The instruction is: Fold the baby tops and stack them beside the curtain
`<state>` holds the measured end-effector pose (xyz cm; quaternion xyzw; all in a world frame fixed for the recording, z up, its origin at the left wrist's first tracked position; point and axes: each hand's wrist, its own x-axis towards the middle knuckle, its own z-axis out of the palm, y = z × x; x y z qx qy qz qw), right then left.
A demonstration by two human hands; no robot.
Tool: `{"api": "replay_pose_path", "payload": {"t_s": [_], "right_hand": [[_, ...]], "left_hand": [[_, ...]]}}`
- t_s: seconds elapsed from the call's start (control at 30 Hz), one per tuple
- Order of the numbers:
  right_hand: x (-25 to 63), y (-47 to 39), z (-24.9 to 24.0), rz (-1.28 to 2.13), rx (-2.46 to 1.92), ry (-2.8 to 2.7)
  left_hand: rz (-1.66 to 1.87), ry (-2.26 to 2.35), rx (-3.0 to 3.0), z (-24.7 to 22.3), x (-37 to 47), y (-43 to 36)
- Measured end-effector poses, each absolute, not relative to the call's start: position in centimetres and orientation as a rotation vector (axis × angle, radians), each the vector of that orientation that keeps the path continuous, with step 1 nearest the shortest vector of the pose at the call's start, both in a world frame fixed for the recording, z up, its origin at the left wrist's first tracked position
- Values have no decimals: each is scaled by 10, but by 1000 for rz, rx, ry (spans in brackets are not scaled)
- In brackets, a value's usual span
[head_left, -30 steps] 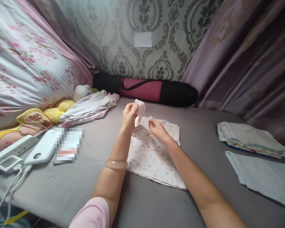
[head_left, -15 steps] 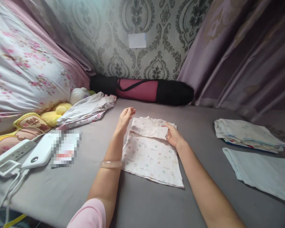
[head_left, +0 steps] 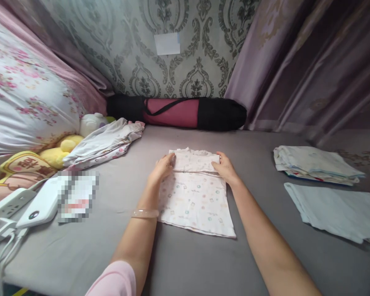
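A small white shirt (head_left: 194, 201) with a fine coloured print lies in front of me on the grey sheet, its sleeves folded across the upper part. My left hand (head_left: 165, 166) is closed at the upper left edge of the shirt, fingertips on the folded sleeve. At the opposite edge my right hand (head_left: 225, 166) pinches the end of the sleeve between thumb and fingers. The shirt's collar shows just beyond the folded band, and its lower hem lies flat toward me.
Folded clothes (head_left: 317, 164) and a pale blue folded garment (head_left: 336, 211) lie at the right. More clothes (head_left: 105, 142) rest at the left, by plush toys, a white power bank (head_left: 43, 201) and a power strip (head_left: 10, 203). A black-and-maroon long bag (head_left: 172, 112) lies along the wall.
My left hand has come down from above the shirt's left side onto its edge. The folded sleeve now lies straighter and higher, with my right hand still on its end. The view has shifted slightly.
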<state>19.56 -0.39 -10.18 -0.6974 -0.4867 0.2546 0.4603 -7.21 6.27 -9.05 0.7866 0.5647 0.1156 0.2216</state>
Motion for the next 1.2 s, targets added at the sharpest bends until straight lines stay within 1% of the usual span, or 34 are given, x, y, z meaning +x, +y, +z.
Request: {"api": "replay_pose_path", "payload": {"t_s": [0.1,0.23,0.3,0.37,0.43,0.47,0.57,0.7,0.8,0.9,1.0,1.2], "right_hand": [[201,-2,-106,620,-1752,-1211],[206,-6,-101,548,-1932,-1255],[205,-14,-95,424,-2019,-1353],[200,-23,-86,218,-2094,-1472],[188,-30,-77,65,-2126,-1602],[180,-32,-73,44,-2115,-1687],[143,-28,-66,161,-2003,-2004],[91,-11,-67,334,-1933,-2311],[68,-3,-72,359,-1915,-2433],[61,-2,-78,358,-1948,-2442],[67,-5,-83,337,-1925,-2426],[95,-18,-90,334,-2040,-2221]], "left_hand": [[257,1596,2206,-87,-72,59],[190,1625,2209,-82,-72,54],[184,1627,2204,-78,-73,53],[219,1629,2193,-74,-73,52],[319,1617,2184,-69,-71,51],[384,1598,2174,-66,-69,50],[543,1462,2114,-61,-56,47],[638,1274,2050,-67,-35,43],[642,1315,2031,-79,-28,43],[594,1398,2059,-90,-29,44],[464,1428,2158,-97,-31,44],[278,1510,2342,-99,-32,39]]}}
